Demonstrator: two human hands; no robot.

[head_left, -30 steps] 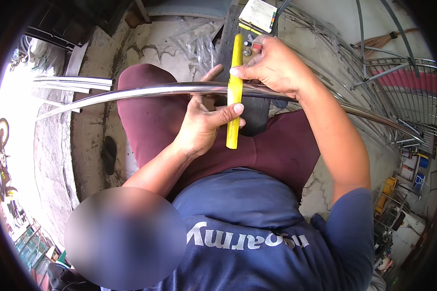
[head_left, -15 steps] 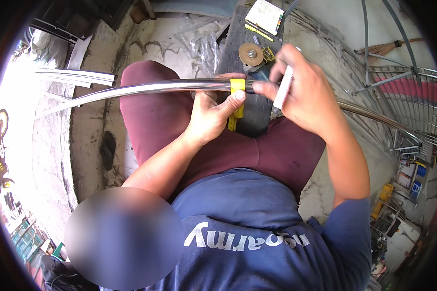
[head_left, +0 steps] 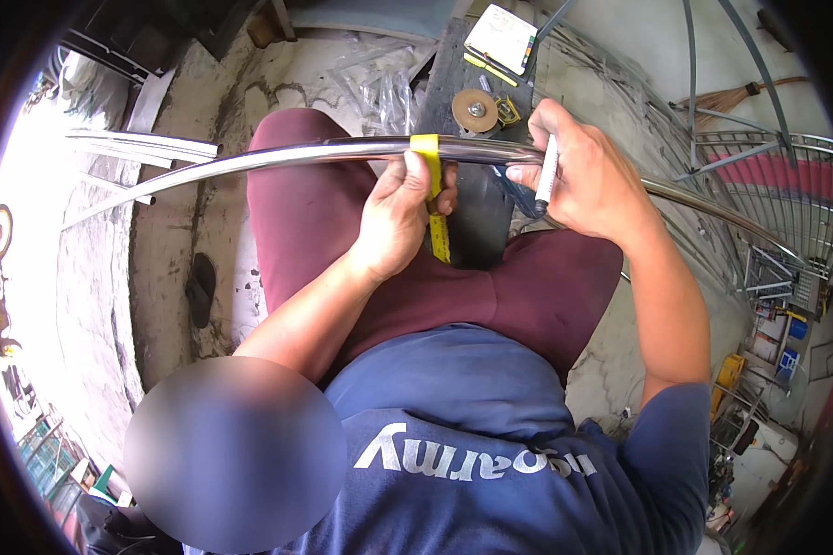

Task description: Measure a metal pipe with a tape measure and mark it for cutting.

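A long shiny metal pipe runs across in front of me, above my thighs. Around it loops a yellow measuring tape, whose free length hangs down toward my lap. My left hand is closed on the tape just below the pipe, thumb pressed against it. Farther right, my right hand is closed round a white marker, its dark end pointing down. The fingers of that hand are at the pipe; whether they grip it too is hidden.
Beyond the pipe, a dark bench carries a notepad, a pen and a round brown disc. Clear plastic wrapping lies beside it. More metal tubes lie at left; a broom and metal racks stand at right.
My left hand and the looped tape have shifted left along the pipe, and the left fingers have dropped below it. The right hand has moved slightly right, the marker now more upright.
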